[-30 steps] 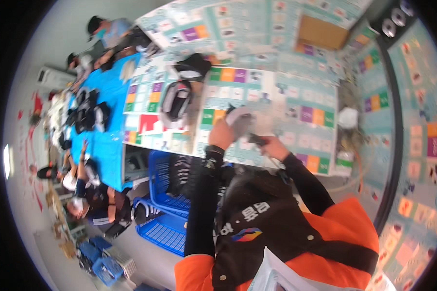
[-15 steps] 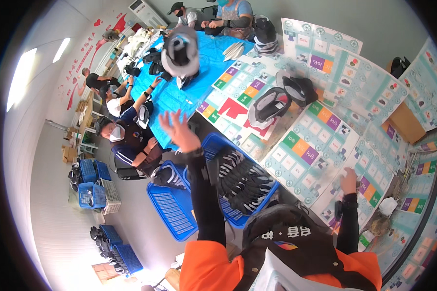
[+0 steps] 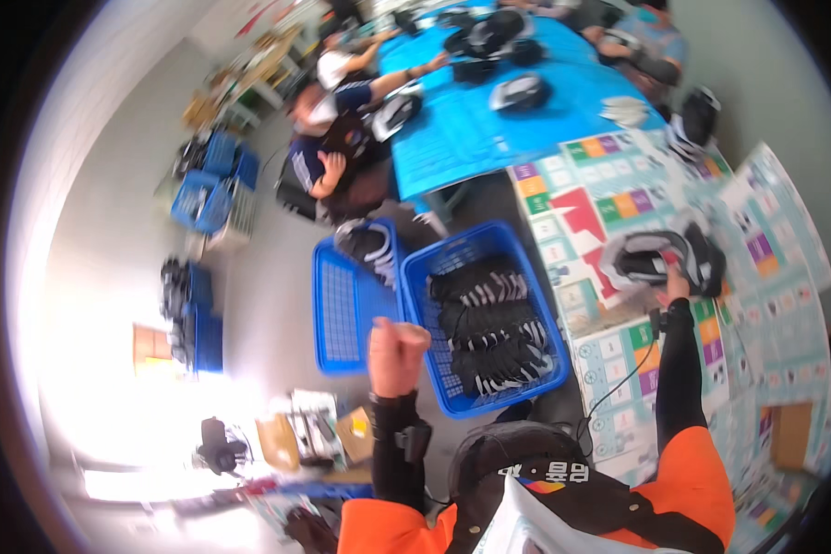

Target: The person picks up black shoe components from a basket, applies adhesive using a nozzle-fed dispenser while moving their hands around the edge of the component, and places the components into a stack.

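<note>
My left hand [image 3: 399,355] is raised left of the blue basket, its fingers curled into a fist with the thumb up and nothing visible in it. On the right-hand table my right hand [image 3: 674,284] reaches to the near rim of a ring-shaped black and grey fabric piece [image 3: 632,261]. Its fingers are closed on that rim, though blur hides the fingertips. Darker padded fabric [image 3: 708,261] lies against the piece's right side. A similar black and white piece [image 3: 520,93] lies on the blue-covered table.
A blue basket [image 3: 421,270] holds several rows of black and grey pieces. Another blue basket [image 3: 328,355] stands to its left. Printed sheets [image 3: 619,346] cover the near table, with a cable across them. A co-worker [image 3: 342,148] sits beside the blue-covered table [image 3: 462,152].
The fabric piece seen in midair is no longer there. My left hand went from spread to a fist and lower. My right hand reached forward to the ring-shaped piece. The view swung right.
</note>
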Motion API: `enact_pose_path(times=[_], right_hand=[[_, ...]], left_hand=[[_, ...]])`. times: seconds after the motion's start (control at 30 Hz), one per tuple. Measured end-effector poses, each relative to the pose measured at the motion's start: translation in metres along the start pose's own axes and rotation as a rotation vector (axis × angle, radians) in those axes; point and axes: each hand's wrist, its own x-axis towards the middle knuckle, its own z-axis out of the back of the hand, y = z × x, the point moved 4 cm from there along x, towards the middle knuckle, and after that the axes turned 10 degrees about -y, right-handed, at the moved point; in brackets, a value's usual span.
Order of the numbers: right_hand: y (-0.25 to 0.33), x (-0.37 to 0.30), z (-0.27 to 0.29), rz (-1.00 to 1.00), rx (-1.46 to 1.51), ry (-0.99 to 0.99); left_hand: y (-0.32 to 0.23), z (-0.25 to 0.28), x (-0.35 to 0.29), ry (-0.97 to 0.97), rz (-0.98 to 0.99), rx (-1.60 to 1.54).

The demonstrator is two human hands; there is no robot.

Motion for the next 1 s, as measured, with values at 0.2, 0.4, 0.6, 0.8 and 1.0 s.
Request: enact_pose_path(times=[0.2, 0.4, 0.6, 0.8, 1.0], right_hand=[[-0.013, 0.069, -0.006, -0.021, -0.093, -0.152], [0.027, -0.020, 0.002, 0.736, -0.620, -0.224], [0.118, -0.317, 0.033, 1.196, -0.328, 0.207], [0.108, -0.390, 0.091, 1.070, -0.327, 0.259], [0.100, -0.424, 0.155, 1.111, -0.157, 0.089]], left_hand=[[-0.175, -0.035, -0.049, -0.107, -1.141, 0.665], [-0.090, -0.047, 0.001, -0.063, -0.615, 0.955], [0.102, -0.126, -0.006, 0.628, -0.364, 0.840], [0.123, -0.195, -0.040, 0.735, -0.527, 0.774], [0.120, -0.204, -0.087, 0.838, -0.528, 0.734]])
